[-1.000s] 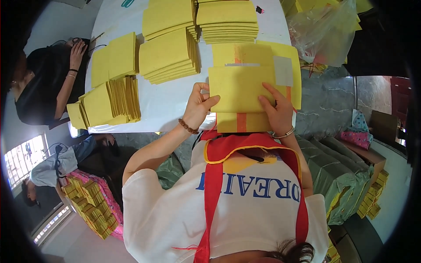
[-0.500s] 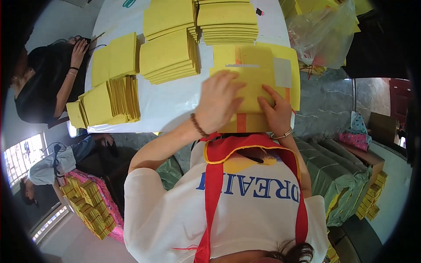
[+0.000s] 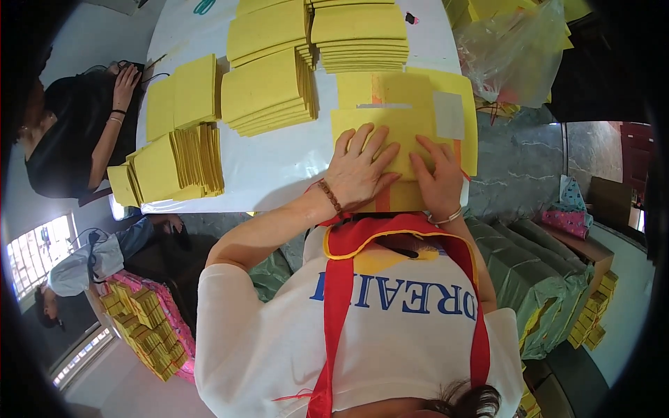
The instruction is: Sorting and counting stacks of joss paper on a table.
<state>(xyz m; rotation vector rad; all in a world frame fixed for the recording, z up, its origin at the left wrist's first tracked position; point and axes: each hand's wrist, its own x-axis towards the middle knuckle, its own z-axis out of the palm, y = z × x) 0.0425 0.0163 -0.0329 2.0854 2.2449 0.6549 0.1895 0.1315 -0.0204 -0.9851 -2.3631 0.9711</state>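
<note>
A folded yellow paper sheet (image 3: 376,132) lies at the table's near edge, on top of a larger yellow piece (image 3: 418,80) with orange strips and a grey patch (image 3: 448,115). My left hand (image 3: 361,167) rests flat on the folded sheet, fingers spread and holding nothing. Pressed to the sheet's right side is my right hand (image 3: 440,180), with fingers stretched and the thumb apart from them. What lies under both palms is hidden.
Stacks of folded yellow paper (image 3: 268,90) cover the far and left parts of the white table (image 3: 272,160). A clear plastic bag (image 3: 512,59) hangs at the right edge. Another person (image 3: 77,132) sits at the left. Grey-green wrapped bundles (image 3: 529,285) stand at my right.
My left hand has come down and a little nearer to me, from a blurred sweep over the sheet to lying flat on it. My right hand has hardly moved.
</note>
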